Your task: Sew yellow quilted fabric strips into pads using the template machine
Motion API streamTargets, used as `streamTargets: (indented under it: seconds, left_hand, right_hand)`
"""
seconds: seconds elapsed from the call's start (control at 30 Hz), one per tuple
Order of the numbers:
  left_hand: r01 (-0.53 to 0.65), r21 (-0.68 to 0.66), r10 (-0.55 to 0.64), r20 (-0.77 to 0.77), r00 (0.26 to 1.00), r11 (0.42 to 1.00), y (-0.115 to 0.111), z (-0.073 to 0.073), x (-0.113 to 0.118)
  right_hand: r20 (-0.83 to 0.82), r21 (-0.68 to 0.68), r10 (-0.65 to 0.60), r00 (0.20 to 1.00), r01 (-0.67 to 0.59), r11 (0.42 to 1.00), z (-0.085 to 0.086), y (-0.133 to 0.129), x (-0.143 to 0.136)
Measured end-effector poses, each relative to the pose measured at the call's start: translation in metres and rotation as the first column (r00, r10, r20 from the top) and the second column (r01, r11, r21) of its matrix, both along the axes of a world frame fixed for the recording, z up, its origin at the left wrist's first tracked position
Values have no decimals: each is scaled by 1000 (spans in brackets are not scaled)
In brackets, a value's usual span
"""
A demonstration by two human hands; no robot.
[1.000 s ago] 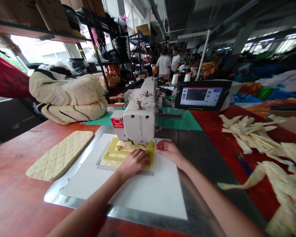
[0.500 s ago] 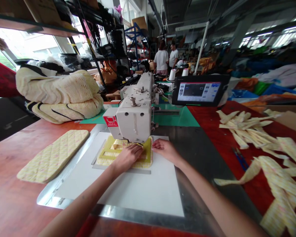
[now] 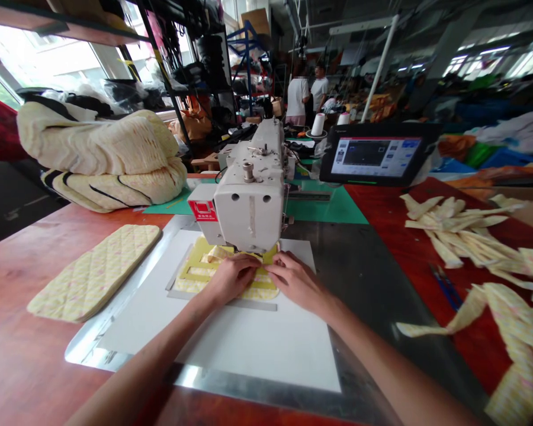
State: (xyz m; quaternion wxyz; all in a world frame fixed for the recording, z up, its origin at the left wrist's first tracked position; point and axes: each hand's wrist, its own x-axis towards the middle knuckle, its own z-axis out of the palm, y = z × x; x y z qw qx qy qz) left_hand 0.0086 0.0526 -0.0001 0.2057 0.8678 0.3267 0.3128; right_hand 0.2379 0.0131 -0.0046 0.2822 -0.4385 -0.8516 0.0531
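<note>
Both hands, left [image 3: 231, 278] and right [image 3: 296, 281], have fingers bent and fingertips meeting over the yellow template [image 3: 194, 259], just in front of the sewing machine head [image 3: 251, 210]; can't tell if they're pinching anything. Quilted piece [image 3: 265, 293] sits under the template, near the far edge of the white sheet [image 3: 257, 349]. Quilted pads [image 3: 95, 272] lie toward the tabletop's [image 3: 13, 355] left edge, fabric strips [image 3: 453, 229] and blue snips [image 3: 446, 288] toward its right.
</note>
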Motion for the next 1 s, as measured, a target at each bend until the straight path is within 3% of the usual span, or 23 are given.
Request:
streamTargets:
  seconds: [0.1, 0.23, 0.47, 0.77, 1.0]
  left_hand:
    - [-31, -20, 32, 27, 999, 999, 0, 1, 0]
    - [31, 38, -32, 18, 999, 999, -1, -1, 0]
    - [-8, 165, 28, -116, 993, 986, -9, -1, -8]
    - [-42, 42, 43, -34, 998, 998, -10, 3, -19]
    - [-110, -27, 111, 25, 994, 994, -11, 1, -9]
  right_hand:
    - [87, 57, 7, 996, -12, 998, 2, 0, -2]
    - [165, 90, 30, 986, -45, 995, 3, 1, -6]
    - [-90, -82, -63, 994, 56, 995, -4, 7, -7]
    - [-92, -150, -93, 991, 78, 986, -2, 5, -6]
    - [-113, -161, -87, 990, 68, 985, -6, 4, 8]
